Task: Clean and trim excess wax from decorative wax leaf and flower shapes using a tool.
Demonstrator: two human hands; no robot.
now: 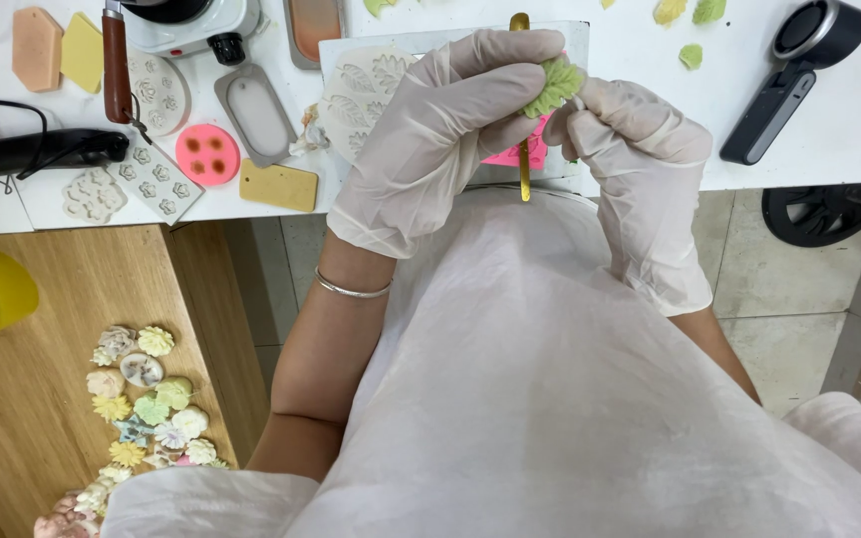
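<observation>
- The green leaf piece (553, 85) is held up in the air, above the near edge of the white tabletop (630, 60), and it does not rest on anything.
- The left hand (440, 134), in a white glove, is closed around the leaf piece from the left; its thumb and first fingers pinch the left and lower part of it.
- The right hand (640, 149), also gloved, touches the leaf piece from the right. Its fingertips are curled in at the right edge of the piece, but I cannot tell if they really grip it or only press on it.
- So the piece lies between the two hands, and both are in contact with it; the left hand covers more of it.
- The long axis of the leaf piece runs slanted, from lower left to upper right.
- A thin golden tool (522, 174) stands almost straight, from the far edge toward the near edge, behind the fingers. Which hand holds it is hidden.
- Under the hands a pink mould (535, 154) lies on the tabletop, partly covered.
- On the lower wooden surface (22, 399), at the left, many small pastel flower pieces (146, 408) lie together, well apart from the hands.
</observation>
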